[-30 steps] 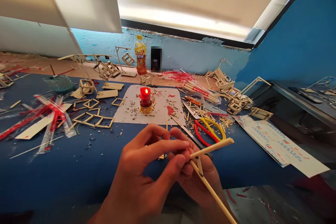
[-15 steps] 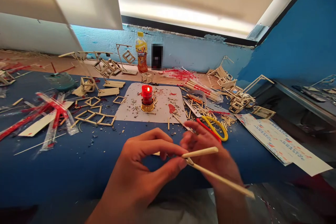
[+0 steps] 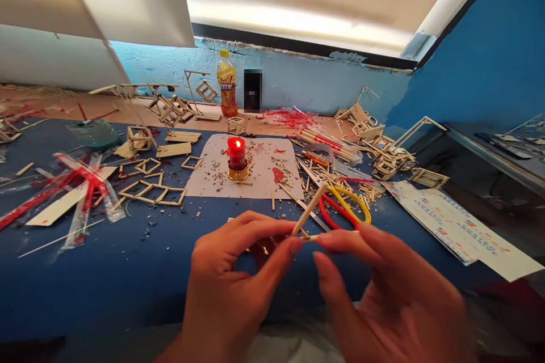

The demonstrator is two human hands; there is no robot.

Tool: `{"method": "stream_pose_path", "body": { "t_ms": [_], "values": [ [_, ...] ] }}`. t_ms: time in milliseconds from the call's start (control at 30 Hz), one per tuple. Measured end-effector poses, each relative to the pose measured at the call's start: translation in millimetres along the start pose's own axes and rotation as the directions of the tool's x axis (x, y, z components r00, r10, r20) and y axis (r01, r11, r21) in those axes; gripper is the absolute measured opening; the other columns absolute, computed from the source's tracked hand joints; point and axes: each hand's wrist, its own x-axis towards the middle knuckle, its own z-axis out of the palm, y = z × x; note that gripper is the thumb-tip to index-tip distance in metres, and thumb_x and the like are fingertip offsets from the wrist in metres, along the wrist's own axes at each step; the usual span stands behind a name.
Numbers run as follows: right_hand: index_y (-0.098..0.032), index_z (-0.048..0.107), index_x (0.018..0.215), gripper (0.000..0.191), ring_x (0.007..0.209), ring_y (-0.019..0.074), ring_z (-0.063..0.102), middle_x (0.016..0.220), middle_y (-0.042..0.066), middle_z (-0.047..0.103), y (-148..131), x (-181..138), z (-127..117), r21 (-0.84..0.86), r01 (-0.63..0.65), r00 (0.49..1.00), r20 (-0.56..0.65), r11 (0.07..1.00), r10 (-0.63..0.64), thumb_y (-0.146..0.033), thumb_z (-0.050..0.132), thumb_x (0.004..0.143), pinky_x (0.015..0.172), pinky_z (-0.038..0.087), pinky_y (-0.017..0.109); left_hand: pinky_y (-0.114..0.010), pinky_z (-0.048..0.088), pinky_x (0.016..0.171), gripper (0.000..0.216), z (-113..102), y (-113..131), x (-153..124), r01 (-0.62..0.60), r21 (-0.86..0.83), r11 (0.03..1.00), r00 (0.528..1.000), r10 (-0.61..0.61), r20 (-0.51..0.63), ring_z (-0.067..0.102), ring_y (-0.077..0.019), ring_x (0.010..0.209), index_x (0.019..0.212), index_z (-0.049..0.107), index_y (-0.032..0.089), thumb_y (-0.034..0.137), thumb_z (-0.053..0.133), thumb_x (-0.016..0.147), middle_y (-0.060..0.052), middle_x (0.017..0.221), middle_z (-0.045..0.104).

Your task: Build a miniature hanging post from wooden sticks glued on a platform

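Note:
My left hand (image 3: 242,272) is closed in a pinch on joined thin wooden sticks. One wooden stick (image 3: 310,210) slants up and right from the fingertips, and another (image 3: 312,237) runs right from the joint. My right hand (image 3: 383,278) is beside it, its index finger at the second stick and its thumb apart below. The right fingers hide part of that stick. Under the left fingers, more pale wood shows in small bits. Beyond the hands, a lit red candle (image 3: 237,153) stands in a gold holder (image 3: 238,172) on a pale sheet (image 3: 204,181).
Scissors (image 3: 344,207) with red and yellow handles lie past my right hand, near loose sticks. Flat stick frames (image 3: 153,190) and red plastic wrappers (image 3: 89,187) lie left. Printed cards (image 3: 460,227) lie right. A drink bottle (image 3: 227,85) and stick models (image 3: 170,108) stand behind.
My right hand has come from behind the sticks to their right side, its index finger now at one stick. The shorter stick has swung to point upward. My left hand keeps its pinch.

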Motion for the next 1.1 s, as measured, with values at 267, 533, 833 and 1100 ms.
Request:
{"method": "stream_pose_path", "body": {
  "t_ms": [267,533,833,1100],
  "values": [
    [-0.031,0.068,0.133,0.055,0.071,0.0173,0.083,0.092,-0.003,0.086,-2.6,13.6,17.6,-0.146,0.165,0.983,-0.053,0.975,-0.174,-0.008,0.078,0.084,0.071,0.069,0.023,-0.018,0.06,0.067,0.024,-5.1,1.7,-10.3,0.015,0.028,0.999,0.999,-0.016,0.048,0.076,-0.0118,0.075,0.098,0.085,0.035,0.015,0.079,0.088,0.007,0.086,0.08],
    [-0.038,0.054,0.15,0.066,0.074,0.0214,0.085,0.094,-0.005,0.087,3.6,7.9,2.8,-0.238,0.162,0.985,0.102,0.958,-0.142,-0.02,0.078,0.091,0.067,0.072,0.027,-0.016,0.062,0.076,0.031,-10.2,-0.5,-16.0,-0.085,0.084,0.993,0.992,0.077,0.098,0.076,-0.0099,0.083,0.113,0.082,0.034,0.013,0.073,0.093,0.006,0.096,0.079],
    [-0.036,0.051,0.156,0.076,0.061,0.0187,0.081,0.095,-0.004,0.087,-1.6,11.5,9.6,-0.195,0.298,0.952,0.134,0.934,-0.275,-0.007,0.075,0.09,0.066,0.071,0.028,-0.015,0.061,0.076,0.034,-7.3,-0.3,-24.0,-0.16,0.189,0.969,0.987,0.156,0.038,0.076,-0.0084,0.082,0.109,0.081,0.034,0.006,0.075,0.09,0.007,0.097,0.08],
    [-0.031,0.066,0.135,0.048,0.08,0.0254,0.084,0.101,0.001,0.087,-9.4,4.2,8.0,-0.136,0.287,0.952,0.149,0.948,-0.267,-0.006,0.064,0.093,0.072,0.072,0.037,-0.015,0.062,0.072,0.045,-8.2,-0.2,-33.1,-0.247,0.187,0.951,0.969,0.237,0.077,0.075,-0.0088,0.081,0.121,0.079,0.031,0.001,0.077,0.087,0.004,0.102,0.078]
  ]
}}
